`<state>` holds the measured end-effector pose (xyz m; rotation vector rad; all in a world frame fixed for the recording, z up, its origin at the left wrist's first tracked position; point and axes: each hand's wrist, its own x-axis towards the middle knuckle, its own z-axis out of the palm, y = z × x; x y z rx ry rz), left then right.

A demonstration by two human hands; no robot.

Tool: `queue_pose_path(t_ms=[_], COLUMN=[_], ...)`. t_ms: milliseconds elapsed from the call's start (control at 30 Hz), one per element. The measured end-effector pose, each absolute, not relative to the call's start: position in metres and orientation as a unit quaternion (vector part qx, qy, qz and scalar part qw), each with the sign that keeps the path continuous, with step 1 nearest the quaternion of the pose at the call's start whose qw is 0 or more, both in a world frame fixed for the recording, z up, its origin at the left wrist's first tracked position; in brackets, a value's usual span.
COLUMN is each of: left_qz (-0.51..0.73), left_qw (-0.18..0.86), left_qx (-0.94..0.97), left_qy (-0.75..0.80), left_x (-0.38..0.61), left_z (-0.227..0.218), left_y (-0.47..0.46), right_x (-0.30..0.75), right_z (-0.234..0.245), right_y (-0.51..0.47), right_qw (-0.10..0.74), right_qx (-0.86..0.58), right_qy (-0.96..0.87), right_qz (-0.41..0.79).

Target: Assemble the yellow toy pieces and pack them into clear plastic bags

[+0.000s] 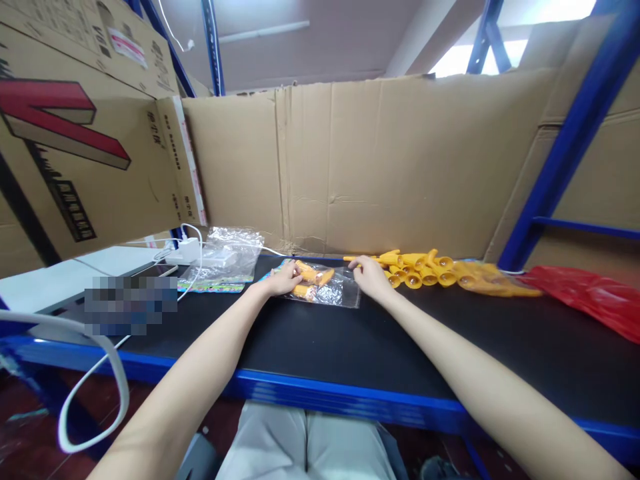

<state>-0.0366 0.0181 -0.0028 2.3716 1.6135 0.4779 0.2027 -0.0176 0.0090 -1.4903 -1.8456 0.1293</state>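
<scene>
My left hand rests on the left end of a clear plastic bag, its fingers closed on the bag. Inside the bag lie a few orange-yellow pieces, partly covered by that hand. At the left end of a pile of yellow horn-shaped pieces, my right hand has its fingers curled around the thin end of one yellow horn-shaped piece. The flared ends of several pieces in the pile face me. The fingertips of the right hand are partly hidden.
Clear plastic bags with printed edges lie at the left, near a white charger and cables. More yellow pieces in plastic and a red bag lie at the right. Cardboard walls the back of the black tabletop.
</scene>
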Motion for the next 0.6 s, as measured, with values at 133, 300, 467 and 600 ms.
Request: queue_pose_path(t_ms=[133, 300, 467, 600], left_qz=[0.161, 0.164, 0.174, 0.185], left_qw=[0.118, 0.104, 0.091, 0.083], left_qx=[0.790, 0.763, 0.755, 0.765], left_qy=[0.580, 0.617, 0.626, 0.611], left_x=[-0.045, -0.055, -0.059, -0.059], left_z=[-0.004, -0.006, -0.008, -0.007], left_y=[0.025, 0.032, 0.036, 0.034], right_x=[0.230, 0.233, 0.228, 0.234], right_z=[0.001, -0.007, 0.000, 0.010], right_y=[-0.005, -0.006, -0.007, -0.006], right_qw=[0.265, 0.130, 0.206, 0.373], right_qx=[-0.611, -0.652, -0.654, -0.632], right_qy=[-0.735, -0.736, -0.713, -0.672], right_qz=[-0.125, -0.130, -0.145, -0.100])
